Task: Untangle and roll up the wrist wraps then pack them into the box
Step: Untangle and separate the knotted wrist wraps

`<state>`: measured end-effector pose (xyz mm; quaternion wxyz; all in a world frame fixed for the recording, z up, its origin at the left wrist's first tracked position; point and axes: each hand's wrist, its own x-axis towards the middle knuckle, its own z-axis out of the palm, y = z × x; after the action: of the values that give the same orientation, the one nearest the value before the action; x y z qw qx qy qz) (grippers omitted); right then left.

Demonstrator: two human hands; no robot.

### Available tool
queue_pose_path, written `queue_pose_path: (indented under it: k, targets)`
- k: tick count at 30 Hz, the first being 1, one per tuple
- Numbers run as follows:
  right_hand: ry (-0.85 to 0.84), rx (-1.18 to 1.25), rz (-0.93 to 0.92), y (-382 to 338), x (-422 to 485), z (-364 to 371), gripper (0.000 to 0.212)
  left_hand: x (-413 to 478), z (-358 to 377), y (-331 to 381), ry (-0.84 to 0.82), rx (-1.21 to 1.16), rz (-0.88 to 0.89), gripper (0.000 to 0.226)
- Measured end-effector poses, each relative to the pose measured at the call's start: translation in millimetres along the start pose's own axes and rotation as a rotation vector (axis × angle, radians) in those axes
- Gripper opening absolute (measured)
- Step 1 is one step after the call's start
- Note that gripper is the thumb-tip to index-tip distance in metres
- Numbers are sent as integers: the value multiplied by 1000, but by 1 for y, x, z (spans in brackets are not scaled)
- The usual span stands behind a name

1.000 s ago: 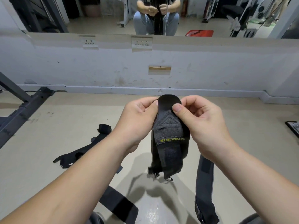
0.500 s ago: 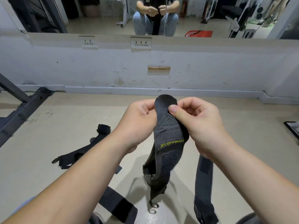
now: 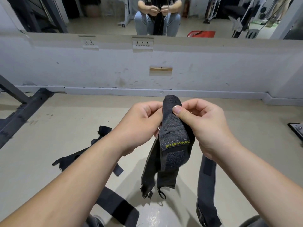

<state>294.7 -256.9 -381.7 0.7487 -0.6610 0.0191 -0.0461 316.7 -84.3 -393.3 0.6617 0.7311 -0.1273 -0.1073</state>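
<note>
A dark grey wrist wrap [image 3: 173, 141] with a yellow XUEYING label hangs folded over in front of me. My left hand [image 3: 141, 125] grips its left edge near the fold. My right hand [image 3: 205, 126] pinches the top of the fold, thumb pressed on the front. Both loose ends dangle above the floor, one with a small thumb loop. A second wrap [image 3: 205, 194] hangs down at the right below my right wrist. Another black wrap [image 3: 114, 205] lies on the floor under my left forearm. No box is in view.
A further black strap [image 3: 77, 156] lies on the beige floor to the left. A dark metal rack frame [image 3: 24, 110] runs along the far left. A low white wall [image 3: 147, 68] with a mirror above stands ahead. A dark plate [image 3: 296, 130] sits at the right edge.
The wrap's dangling ends have swung and spread apart. My right thumb has shifted slightly on the fold; both hands stay at about the same height.
</note>
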Motion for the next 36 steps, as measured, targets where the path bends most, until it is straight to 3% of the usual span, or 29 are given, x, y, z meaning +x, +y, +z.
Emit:
queue_pose_path:
  k: [24, 31, 36]
  targets:
    - [16, 10, 7, 2, -1, -3, 16, -7, 3, 0, 10, 75, 48, 30]
    - [29, 1, -6, 5, -1, -3, 18, -7, 2, 3, -17, -1, 9, 46]
    - [20, 35, 2, 5, -1, -3, 17, -7, 3, 2, 26, 46, 27, 25]
